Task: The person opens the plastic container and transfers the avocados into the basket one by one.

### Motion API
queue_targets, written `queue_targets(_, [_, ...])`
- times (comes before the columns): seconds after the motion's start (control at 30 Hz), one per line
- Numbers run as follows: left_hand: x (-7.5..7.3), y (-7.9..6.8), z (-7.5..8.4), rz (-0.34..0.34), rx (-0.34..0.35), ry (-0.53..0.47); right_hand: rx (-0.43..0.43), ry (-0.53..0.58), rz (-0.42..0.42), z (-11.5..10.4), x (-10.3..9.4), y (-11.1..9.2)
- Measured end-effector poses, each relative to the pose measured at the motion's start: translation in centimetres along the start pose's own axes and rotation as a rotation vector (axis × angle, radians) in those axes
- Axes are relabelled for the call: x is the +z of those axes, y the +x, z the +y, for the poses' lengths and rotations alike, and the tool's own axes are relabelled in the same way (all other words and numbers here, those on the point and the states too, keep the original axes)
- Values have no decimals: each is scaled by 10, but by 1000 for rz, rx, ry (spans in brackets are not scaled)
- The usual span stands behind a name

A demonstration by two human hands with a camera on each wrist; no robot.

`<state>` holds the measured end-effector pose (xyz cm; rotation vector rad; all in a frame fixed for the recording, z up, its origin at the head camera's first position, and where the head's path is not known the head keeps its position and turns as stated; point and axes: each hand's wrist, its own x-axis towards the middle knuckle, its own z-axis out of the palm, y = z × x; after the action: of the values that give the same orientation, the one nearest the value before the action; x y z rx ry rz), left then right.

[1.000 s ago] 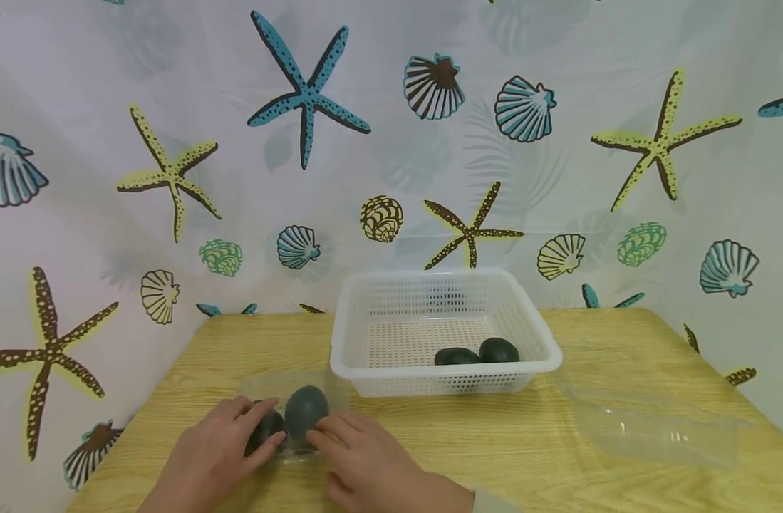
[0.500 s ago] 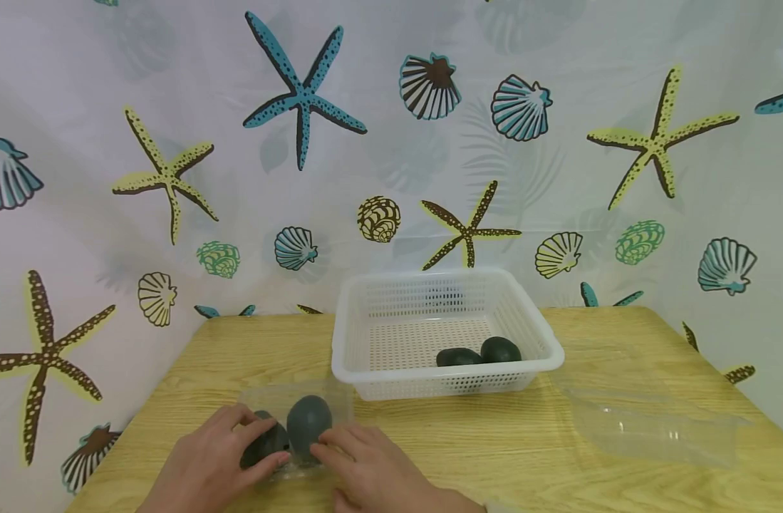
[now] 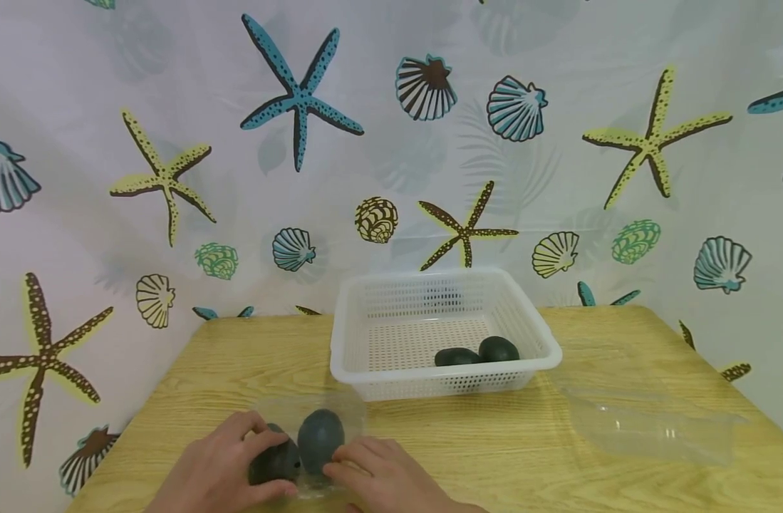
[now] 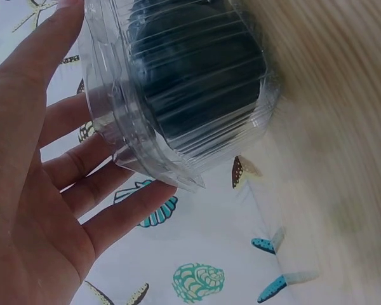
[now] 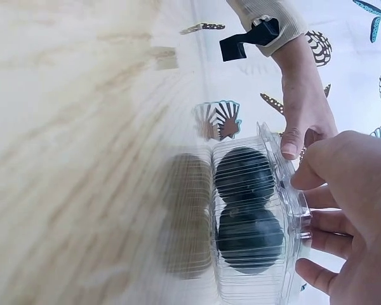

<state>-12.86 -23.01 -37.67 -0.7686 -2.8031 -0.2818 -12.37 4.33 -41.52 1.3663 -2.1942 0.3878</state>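
A clear plastic container (image 3: pixel 349 410) sits near the front of the table, holding two dark green avocados side by side. My left hand (image 3: pixel 214 467) lies over the left avocado (image 3: pixel 272 467), with index finger and thumb at opposite sides of it. The left wrist view shows that hand's fingers (image 4: pixel 136 210) spread along the container's ribbed side and rim. My right hand (image 3: pixel 391 474) touches the right avocado (image 3: pixel 319 438) with its fingertips. In the right wrist view its fingers (image 5: pixel 333 232) hang over the rim, and both avocados show through the plastic wall.
A white perforated basket (image 3: pixel 365 377) stands behind, with two more avocados (image 3: pixel 498 349) in its front right part. Another clear plastic piece (image 3: pixel 647 431) lies on the table at the right. A patterned curtain (image 3: pixel 391 142) closes off the back.
The container with its two avocados has shifted a little to the right and toward me, both hands moving along. The basket and its avocados stay where they were.
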Motion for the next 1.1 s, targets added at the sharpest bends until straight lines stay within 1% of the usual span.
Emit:
queue_targets(0.1, [1,3,4,-19,25,-25,-15,3,28,2,-3,-5])
queue_targets(0.2, [2,7,9,-26,41,-32,-19,43,50,5,-7,-10])
queue_targets(0.27, [3,9,13,-6,51,-28,-17,58,56,7,-8,-13])
queue_targets(0.33, [4,12,16,5,45,-20,-4,67,50,9,-10,-16])
queue_targets(0.5, [9,19,25,37,27,-1,47,41,13,13,-15,-23])
queue_targets(0.57, [12,21,28,69,33,6,66,41,6,15,-16,-25])
queue_targets(0.67, [14,24,33,120,44,20,79,38,16,16,-19,-28])
queue_targets(0.77, [16,26,37,138,50,31,84,38,40,18,-19,-32])
queue_targets(0.87, [18,30,41,136,58,38,94,48,69,20,-20,-36])
queue_targets(0.97, [20,34,44,133,86,40,117,71,85,22,-22,-40])
queue_targets(1.1, [21,38,49,101,117,22,150,118,83,23,-26,-46])
